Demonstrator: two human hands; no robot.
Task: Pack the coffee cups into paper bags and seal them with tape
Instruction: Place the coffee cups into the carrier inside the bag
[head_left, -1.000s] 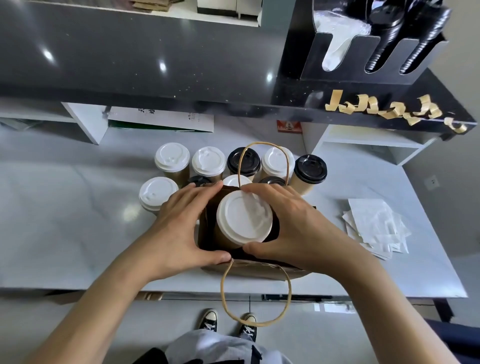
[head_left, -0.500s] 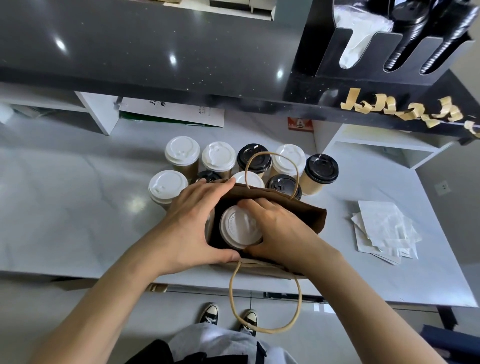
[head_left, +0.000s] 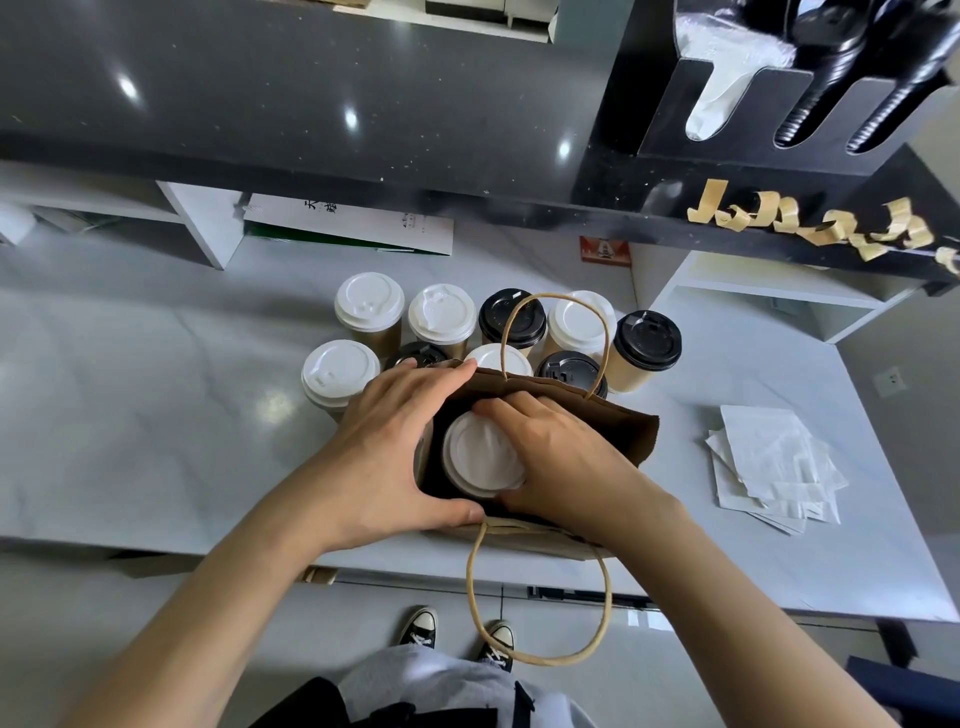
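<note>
White-lidded cup (head_left: 482, 457) inside paper bag (head_left: 631, 434), right hand (head_left: 558, 457) fingers curled around it.

1. The left hand (head_left: 387, 452) spreads its thumb and fingers wide and grips something between them, palm down.
2. The right hand (head_left: 558, 457) lies just beside it, fingers curled round something.
3. Both forearms are bare and reach forward, converging.

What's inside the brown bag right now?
One white-lidded cup sits in the brown bag, gripped by the right hand. That hand covers the bag's right half, so more cups there cannot be ruled out.
</note>
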